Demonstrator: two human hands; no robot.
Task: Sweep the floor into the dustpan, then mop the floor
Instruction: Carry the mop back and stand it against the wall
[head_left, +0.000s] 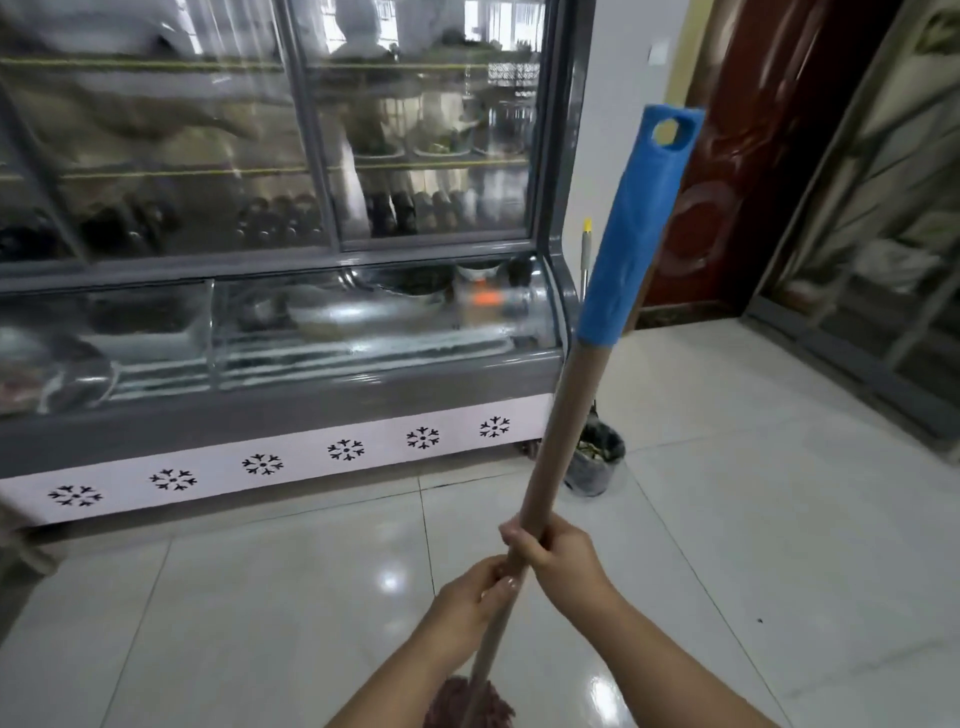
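Wooden mop handle (558, 441), both fists wrapped tight: right hand (558, 558) above, left hand (470, 597) just below. Mop head (467, 701) at our feet on the near tile floor (779, 519). We judge mopping underway; next, push strokes outward toward the display fridge (280, 374).

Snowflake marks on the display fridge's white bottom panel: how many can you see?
6, in one row along the white bottom panel, left to right. The panel runs out of view at the left, so more may be hidden there.
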